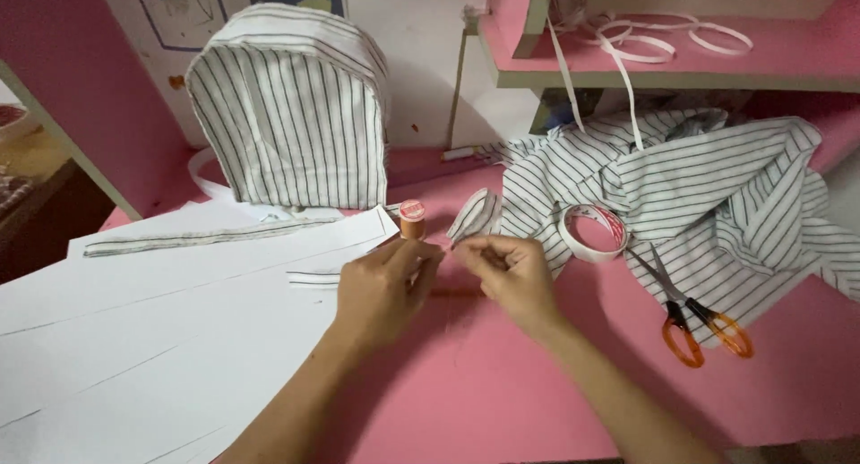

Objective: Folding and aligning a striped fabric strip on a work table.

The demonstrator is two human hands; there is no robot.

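My left hand (387,289) and my right hand (509,271) meet over the pink table (502,392), fingertips pinched close together. A thin orange thread (457,293) runs between them; what exactly each fingertip pinches is too small to tell. An orange thread spool (412,219) stands upright just behind my left hand. A narrow striped fabric strip (313,279) lies beside my left hand on white paper sheets (152,330).
A striped fabric cover (291,106) stands at the back left. Crumpled striped cloth (717,195) lies right, with a tape roll (593,232) and orange-handled scissors (694,325) on it. White ribbon (645,43) hangs from a pink shelf (663,70).
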